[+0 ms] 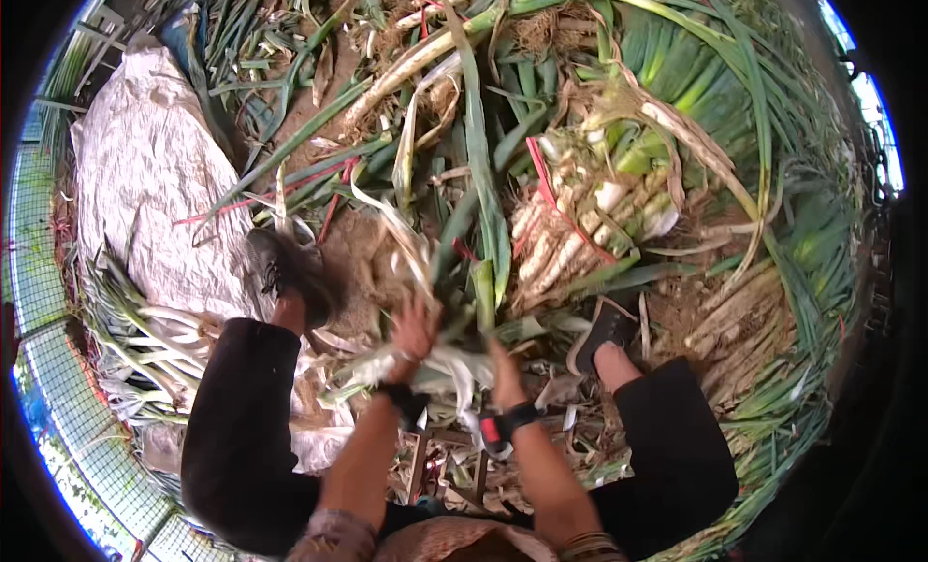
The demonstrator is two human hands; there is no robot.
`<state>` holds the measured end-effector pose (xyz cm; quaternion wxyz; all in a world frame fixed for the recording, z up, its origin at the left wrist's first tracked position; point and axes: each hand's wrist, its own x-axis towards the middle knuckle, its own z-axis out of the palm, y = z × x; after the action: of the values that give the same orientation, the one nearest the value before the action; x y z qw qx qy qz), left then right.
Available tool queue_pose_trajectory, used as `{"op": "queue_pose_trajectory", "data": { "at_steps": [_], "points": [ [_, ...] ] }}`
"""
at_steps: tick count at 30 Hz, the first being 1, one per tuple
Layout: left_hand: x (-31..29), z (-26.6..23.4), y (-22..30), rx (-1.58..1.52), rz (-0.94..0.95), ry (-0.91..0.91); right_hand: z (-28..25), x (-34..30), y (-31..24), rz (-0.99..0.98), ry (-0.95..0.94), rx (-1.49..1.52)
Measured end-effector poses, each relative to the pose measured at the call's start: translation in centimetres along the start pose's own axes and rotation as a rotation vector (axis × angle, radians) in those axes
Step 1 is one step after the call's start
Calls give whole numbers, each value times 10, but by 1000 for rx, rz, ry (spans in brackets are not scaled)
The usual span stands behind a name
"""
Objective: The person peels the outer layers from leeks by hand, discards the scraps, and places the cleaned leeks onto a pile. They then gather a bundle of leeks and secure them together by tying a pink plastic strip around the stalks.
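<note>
Both my hands are between my knees, smeared by motion. My left hand (415,332) is over pale, stripped leek leaves (454,367), and its fingers are too blurred to read. Turned edge-on, my right hand (505,373) is just below the lower end of a green leek stalk (484,289); whether it touches the stalk I cannot tell. Long leek leaves (476,142) stretch away from there. Beyond my right hand lies a bundle of leeks (570,235) with pale, soil-stained stems and a red tie (543,172) across it. Each wrist wears a black band.
A crumpled whitish sheet (150,166) covers the ground at left, with loose pale-stemmed leeks (179,345) below it. More leeks (749,320) are heaped at right. My shoes (290,272) stand either side of my hands. Mesh fencing (58,388) curves along the left edge.
</note>
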<state>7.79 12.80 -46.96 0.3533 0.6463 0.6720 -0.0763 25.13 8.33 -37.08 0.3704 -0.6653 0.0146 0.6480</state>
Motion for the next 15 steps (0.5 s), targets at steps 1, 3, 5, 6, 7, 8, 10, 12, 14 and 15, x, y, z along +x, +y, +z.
{"op": "queue_pose_trajectory", "data": {
  "at_steps": [1,3,5,6,7,8,10,12,14,15],
  "points": [
    [-23,-7,44,226,242,-202,1,0,2,-113,-15,-173],
    [-66,13,9,-556,131,11,56,-16,17,-178,-175,-300],
    [-68,4,-19,-1654,-311,-322,70,-27,34,-191,-210,-382],
    [-75,-45,22,-1838,-528,-495,59,-37,16,-167,-135,-452],
    [-83,-94,54,-1818,-394,-566,55,-49,5,-169,-175,-409],
    [-96,-122,61,-1807,-362,-554,61,-60,0,-176,-243,-356],
    [-110,-155,73,-1505,-429,-439,40,-57,28,-454,-253,-623],
    [-135,-149,12,-1442,-171,-454,105,-132,-25,-325,-572,-1800],
    [-144,-151,16,-990,88,-361,72,-105,30,-282,-337,-482],
    [-151,-162,27,-550,129,-361,56,-86,57,-466,-285,-573]
  ]
}}
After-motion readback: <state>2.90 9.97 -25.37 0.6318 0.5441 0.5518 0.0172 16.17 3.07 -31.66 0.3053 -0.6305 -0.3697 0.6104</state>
